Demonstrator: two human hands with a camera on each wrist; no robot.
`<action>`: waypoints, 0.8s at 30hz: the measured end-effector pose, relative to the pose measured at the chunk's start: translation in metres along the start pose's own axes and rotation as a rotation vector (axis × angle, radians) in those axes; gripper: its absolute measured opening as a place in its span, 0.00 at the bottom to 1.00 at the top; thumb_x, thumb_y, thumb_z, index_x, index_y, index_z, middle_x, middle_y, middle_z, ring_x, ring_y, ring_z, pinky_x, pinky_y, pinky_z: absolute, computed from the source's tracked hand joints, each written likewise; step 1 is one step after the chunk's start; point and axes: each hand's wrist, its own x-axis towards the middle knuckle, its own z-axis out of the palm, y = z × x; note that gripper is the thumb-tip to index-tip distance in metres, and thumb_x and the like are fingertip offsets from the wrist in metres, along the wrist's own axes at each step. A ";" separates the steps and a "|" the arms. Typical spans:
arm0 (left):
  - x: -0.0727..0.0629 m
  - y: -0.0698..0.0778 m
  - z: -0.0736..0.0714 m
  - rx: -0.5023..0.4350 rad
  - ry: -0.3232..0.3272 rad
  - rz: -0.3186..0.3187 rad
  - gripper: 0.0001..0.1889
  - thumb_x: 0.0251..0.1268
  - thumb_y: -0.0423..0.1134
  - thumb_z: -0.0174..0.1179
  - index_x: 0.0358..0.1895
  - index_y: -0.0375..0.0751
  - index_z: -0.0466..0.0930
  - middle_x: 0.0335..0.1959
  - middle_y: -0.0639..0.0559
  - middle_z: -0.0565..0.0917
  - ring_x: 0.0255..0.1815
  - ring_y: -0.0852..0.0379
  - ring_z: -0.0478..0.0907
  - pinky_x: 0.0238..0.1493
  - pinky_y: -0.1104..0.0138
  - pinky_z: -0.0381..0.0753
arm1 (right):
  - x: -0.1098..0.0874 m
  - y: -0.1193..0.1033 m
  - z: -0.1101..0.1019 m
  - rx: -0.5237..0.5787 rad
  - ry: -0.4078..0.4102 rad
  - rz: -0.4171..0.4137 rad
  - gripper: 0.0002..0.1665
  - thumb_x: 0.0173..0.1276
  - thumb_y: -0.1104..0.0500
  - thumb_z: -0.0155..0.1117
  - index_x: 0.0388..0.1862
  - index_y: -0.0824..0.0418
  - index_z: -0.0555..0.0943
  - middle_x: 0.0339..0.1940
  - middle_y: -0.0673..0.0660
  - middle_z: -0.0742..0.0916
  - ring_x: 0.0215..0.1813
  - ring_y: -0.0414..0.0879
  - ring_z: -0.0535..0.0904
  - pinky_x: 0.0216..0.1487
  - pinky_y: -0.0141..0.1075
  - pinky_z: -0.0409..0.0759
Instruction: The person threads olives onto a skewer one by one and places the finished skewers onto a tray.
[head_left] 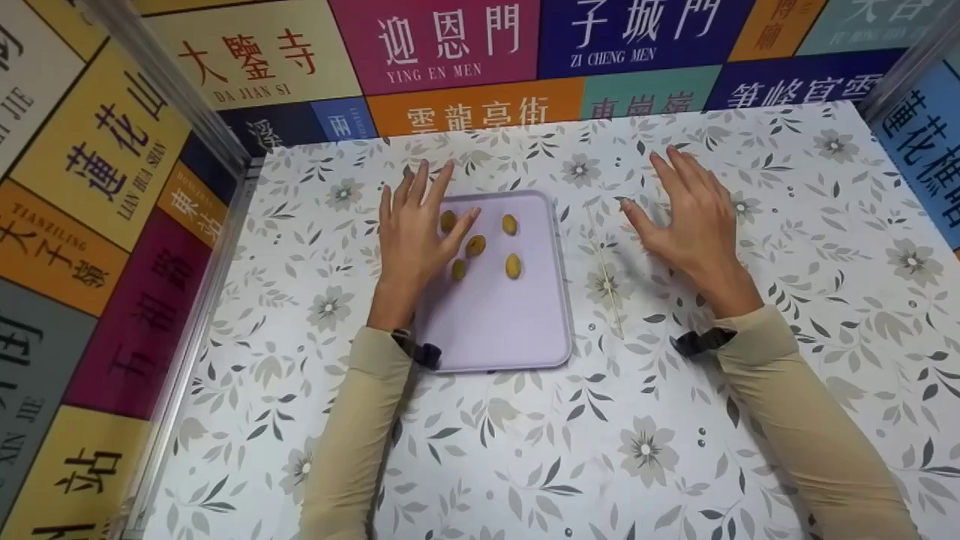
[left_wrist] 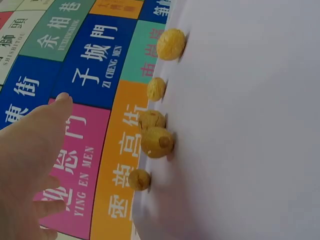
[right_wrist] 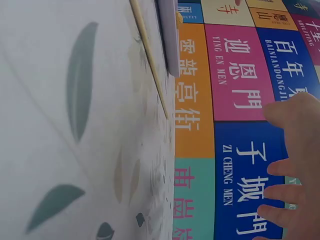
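On a pale purple tray (head_left: 495,330) lie several small wrinkled, yellow-brown oval fruits (head_left: 512,265), spaced apart in the tray's far half. My left hand (head_left: 415,236) hovers over the tray's left side, fingers spread and holding nothing; it partly covers that edge. In the left wrist view, the fruits (left_wrist: 157,142) line up beyond the thumb. A thin bamboo skewer (head_left: 606,276) lies on the cloth between the tray and my right hand (head_left: 691,217). That hand is raised with its fingers extended and nothing in it. The right wrist view shows the skewer (right_wrist: 149,52) beside the tray wall (right_wrist: 170,37).
A white cloth (head_left: 645,405) with grey flowers and leaves covers the table. Panels with coloured blocks of lettering (head_left: 450,45) stand behind the table and along its left and right sides. Black straps (head_left: 705,342) sit at both wrists.
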 end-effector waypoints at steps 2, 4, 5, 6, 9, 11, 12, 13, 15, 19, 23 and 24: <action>0.000 0.005 0.000 -0.038 0.017 0.027 0.41 0.78 0.73 0.52 0.87 0.63 0.59 0.89 0.44 0.61 0.85 0.39 0.65 0.88 0.39 0.51 | -0.002 -0.001 0.000 0.018 0.035 -0.024 0.41 0.74 0.36 0.69 0.81 0.51 0.75 0.82 0.58 0.78 0.82 0.62 0.73 0.77 0.67 0.70; -0.001 0.011 0.000 -0.076 0.030 0.053 0.39 0.79 0.69 0.55 0.87 0.62 0.61 0.89 0.43 0.60 0.83 0.39 0.69 0.87 0.40 0.56 | -0.005 -0.003 0.000 0.030 0.056 -0.049 0.38 0.74 0.39 0.70 0.79 0.51 0.78 0.78 0.57 0.81 0.77 0.61 0.77 0.71 0.65 0.75; -0.001 0.013 0.000 -0.093 0.034 0.064 0.39 0.80 0.68 0.56 0.87 0.61 0.61 0.89 0.42 0.60 0.81 0.38 0.71 0.86 0.40 0.58 | -0.007 -0.005 0.000 0.035 0.060 -0.061 0.37 0.74 0.41 0.70 0.78 0.51 0.79 0.77 0.56 0.83 0.75 0.61 0.79 0.69 0.64 0.77; -0.002 0.016 0.000 -0.105 0.037 0.078 0.38 0.80 0.67 0.56 0.86 0.61 0.62 0.89 0.42 0.61 0.80 0.38 0.72 0.85 0.40 0.60 | -0.009 -0.006 0.000 0.037 0.060 -0.074 0.35 0.74 0.42 0.71 0.77 0.52 0.80 0.75 0.56 0.84 0.74 0.61 0.81 0.67 0.63 0.78; -0.004 0.023 0.001 -0.144 0.042 0.115 0.37 0.81 0.64 0.57 0.86 0.60 0.63 0.88 0.41 0.63 0.77 0.37 0.76 0.82 0.40 0.66 | -0.014 -0.011 0.000 0.043 0.033 -0.097 0.32 0.73 0.46 0.72 0.73 0.54 0.83 0.70 0.58 0.88 0.69 0.61 0.83 0.65 0.61 0.80; -0.006 0.026 0.001 -0.166 0.042 0.144 0.35 0.81 0.61 0.59 0.85 0.57 0.65 0.87 0.40 0.65 0.76 0.37 0.77 0.79 0.41 0.69 | -0.019 -0.014 0.001 0.044 0.000 -0.101 0.29 0.73 0.48 0.73 0.70 0.55 0.85 0.67 0.59 0.89 0.67 0.62 0.85 0.64 0.60 0.81; -0.007 0.028 0.001 -0.175 0.040 0.158 0.35 0.81 0.59 0.59 0.85 0.57 0.65 0.86 0.40 0.66 0.75 0.37 0.78 0.79 0.41 0.70 | -0.021 -0.016 0.001 0.042 -0.016 -0.099 0.28 0.72 0.49 0.73 0.68 0.55 0.86 0.65 0.60 0.90 0.66 0.62 0.85 0.62 0.61 0.82; -0.008 0.029 0.002 -0.184 0.036 0.169 0.34 0.82 0.58 0.60 0.84 0.56 0.66 0.85 0.40 0.67 0.75 0.37 0.78 0.78 0.42 0.71 | -0.023 -0.017 0.002 0.038 -0.034 -0.096 0.27 0.72 0.49 0.74 0.67 0.56 0.87 0.64 0.60 0.91 0.64 0.62 0.86 0.60 0.61 0.83; -0.009 0.031 0.003 -0.195 0.027 0.187 0.32 0.81 0.55 0.62 0.83 0.54 0.69 0.84 0.39 0.70 0.74 0.39 0.79 0.77 0.43 0.72 | -0.027 -0.019 0.004 0.027 -0.075 -0.084 0.25 0.72 0.49 0.75 0.65 0.56 0.88 0.60 0.60 0.92 0.61 0.61 0.87 0.55 0.61 0.84; -0.011 0.034 0.006 -0.222 -0.008 0.196 0.28 0.80 0.52 0.64 0.78 0.51 0.76 0.78 0.41 0.78 0.74 0.43 0.79 0.75 0.45 0.75 | -0.030 -0.023 0.008 0.029 -0.183 -0.041 0.23 0.73 0.49 0.74 0.62 0.56 0.88 0.53 0.57 0.93 0.52 0.57 0.89 0.46 0.58 0.84; -0.014 0.033 0.009 -0.241 -0.046 0.211 0.22 0.81 0.50 0.64 0.70 0.47 0.83 0.66 0.45 0.86 0.66 0.45 0.84 0.68 0.50 0.81 | -0.032 -0.026 0.010 0.057 -0.306 0.030 0.18 0.74 0.50 0.73 0.58 0.54 0.89 0.48 0.54 0.94 0.48 0.53 0.88 0.45 0.56 0.82; -0.015 0.033 0.010 -0.245 -0.056 0.217 0.21 0.80 0.49 0.65 0.68 0.45 0.85 0.62 0.46 0.89 0.63 0.45 0.85 0.65 0.51 0.82 | -0.033 -0.026 0.011 0.065 -0.331 0.048 0.16 0.74 0.49 0.73 0.56 0.54 0.89 0.46 0.53 0.94 0.47 0.52 0.88 0.45 0.56 0.82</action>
